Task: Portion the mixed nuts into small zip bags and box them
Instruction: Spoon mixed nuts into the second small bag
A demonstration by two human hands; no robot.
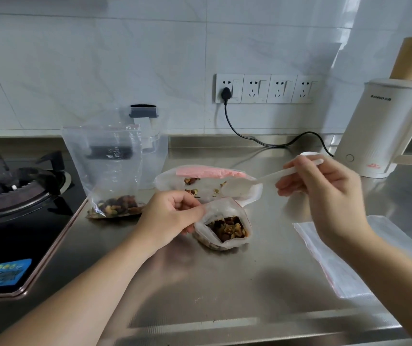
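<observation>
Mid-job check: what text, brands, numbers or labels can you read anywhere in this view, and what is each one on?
Kettle: grey brand print near the top, too blurred to read for certain; small red mark near its base, unreadable.
Blue sticker on the stove: print and icons, too small and blurred to read.
Wall sockets: no readable text.
Zip bags, spoon, both hands: no text visible.

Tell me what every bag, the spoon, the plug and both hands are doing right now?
Small bag: open, nuts inside, on the counter.
Left hand: pinches that bag's rim.
Right hand: holds the white spoon.
Big bag: lying open, few nuts left.
Standing bag: upright, nuts at bottom.
Empty bags: flat.
Plug: plugged in.
</observation>
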